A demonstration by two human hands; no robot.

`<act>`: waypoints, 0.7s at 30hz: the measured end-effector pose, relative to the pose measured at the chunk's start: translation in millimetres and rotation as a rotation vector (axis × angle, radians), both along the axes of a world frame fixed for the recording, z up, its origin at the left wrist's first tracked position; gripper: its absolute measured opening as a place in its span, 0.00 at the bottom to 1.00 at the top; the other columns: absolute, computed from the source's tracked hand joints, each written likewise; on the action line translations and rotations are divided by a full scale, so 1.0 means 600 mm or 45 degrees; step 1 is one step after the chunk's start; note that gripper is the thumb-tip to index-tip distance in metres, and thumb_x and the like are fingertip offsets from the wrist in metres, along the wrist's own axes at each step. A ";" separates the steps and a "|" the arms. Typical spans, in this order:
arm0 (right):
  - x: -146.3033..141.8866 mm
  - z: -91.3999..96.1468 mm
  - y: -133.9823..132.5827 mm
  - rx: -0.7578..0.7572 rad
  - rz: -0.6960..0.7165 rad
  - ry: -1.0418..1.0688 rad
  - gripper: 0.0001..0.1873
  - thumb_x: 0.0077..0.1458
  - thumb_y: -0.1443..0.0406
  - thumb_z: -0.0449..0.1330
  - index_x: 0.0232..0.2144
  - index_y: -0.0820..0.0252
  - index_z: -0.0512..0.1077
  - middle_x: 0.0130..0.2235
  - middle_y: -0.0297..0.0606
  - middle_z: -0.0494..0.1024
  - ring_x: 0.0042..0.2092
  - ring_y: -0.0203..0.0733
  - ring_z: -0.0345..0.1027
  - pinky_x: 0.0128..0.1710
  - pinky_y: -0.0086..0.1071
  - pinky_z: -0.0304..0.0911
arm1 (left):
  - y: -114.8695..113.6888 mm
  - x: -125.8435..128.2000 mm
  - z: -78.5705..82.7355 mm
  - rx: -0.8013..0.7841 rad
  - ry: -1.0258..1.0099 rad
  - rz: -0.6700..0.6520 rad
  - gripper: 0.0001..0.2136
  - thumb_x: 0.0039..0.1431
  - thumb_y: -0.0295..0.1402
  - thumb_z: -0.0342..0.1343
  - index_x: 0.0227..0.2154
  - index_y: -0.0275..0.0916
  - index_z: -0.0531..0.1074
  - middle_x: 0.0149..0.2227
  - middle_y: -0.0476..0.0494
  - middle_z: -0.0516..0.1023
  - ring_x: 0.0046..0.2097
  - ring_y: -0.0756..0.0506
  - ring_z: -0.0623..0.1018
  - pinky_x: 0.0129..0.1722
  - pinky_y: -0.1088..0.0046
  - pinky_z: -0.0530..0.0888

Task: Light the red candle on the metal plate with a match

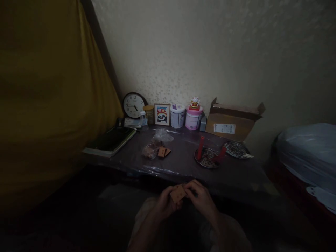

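Observation:
A small tan rectangular piece [178, 194] with a few dark marks on its face is held over my lap, in front of the table edge. My left hand [166, 204] grips it with the thumb along one edge and the fingers behind. At its right corner, my right hand [201, 196] pinches it between thumb and fingertips. Similar tan pieces [162, 152] lie on the table beyond my hands, beside a crumpled clear plastic bag [150, 150] that seems to contain more. The dim light hides what the pieces are made of.
On the plastic-covered table [181, 154] a metal plate [207, 163] holds red sticks and small bits; another patterned plate [235, 148] carries pale sticks. Behind stand a clock [134, 105], a framed panda picture [162, 114], tubs [177, 117] and a cardboard box [231, 120]. A yellow curtain [52, 105] hangs left.

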State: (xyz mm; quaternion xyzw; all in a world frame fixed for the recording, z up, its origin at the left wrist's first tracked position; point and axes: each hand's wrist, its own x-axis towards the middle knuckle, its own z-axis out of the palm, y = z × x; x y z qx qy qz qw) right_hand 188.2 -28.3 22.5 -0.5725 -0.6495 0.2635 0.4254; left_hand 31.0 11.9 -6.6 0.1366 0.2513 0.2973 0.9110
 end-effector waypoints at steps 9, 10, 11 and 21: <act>0.004 0.009 -0.002 -0.014 0.054 -0.059 0.08 0.55 0.65 0.55 0.27 0.54 0.73 0.31 0.33 0.72 0.34 0.38 0.68 0.36 0.30 0.63 | -0.002 0.001 0.008 0.052 -0.001 -0.003 0.10 0.52 0.33 0.52 0.33 0.32 0.73 0.25 0.42 0.77 0.21 0.52 0.71 0.21 0.78 0.62; 0.004 0.010 -0.002 -0.019 0.063 -0.073 0.09 0.55 0.65 0.54 0.27 0.54 0.73 0.31 0.33 0.72 0.35 0.38 0.68 0.36 0.30 0.63 | -0.002 0.001 0.008 0.057 0.004 -0.008 0.10 0.52 0.34 0.52 0.34 0.32 0.73 0.26 0.42 0.77 0.21 0.52 0.71 0.20 0.78 0.62; 0.005 0.010 -0.003 -0.022 0.074 -0.086 0.09 0.56 0.65 0.54 0.27 0.55 0.73 0.31 0.33 0.72 0.35 0.38 0.68 0.37 0.30 0.62 | -0.002 0.001 0.008 0.063 0.008 -0.011 0.11 0.52 0.34 0.52 0.34 0.32 0.73 0.25 0.41 0.77 0.21 0.52 0.71 0.20 0.78 0.62; 0.006 0.005 -0.006 -0.045 0.159 -0.187 0.13 0.61 0.66 0.47 0.27 0.55 0.67 0.32 0.32 0.68 0.35 0.37 0.66 0.37 0.29 0.60 | -0.007 -0.002 0.008 0.129 0.018 0.011 0.13 0.52 0.34 0.52 0.39 0.35 0.73 0.31 0.43 0.77 0.24 0.52 0.71 0.23 0.77 0.63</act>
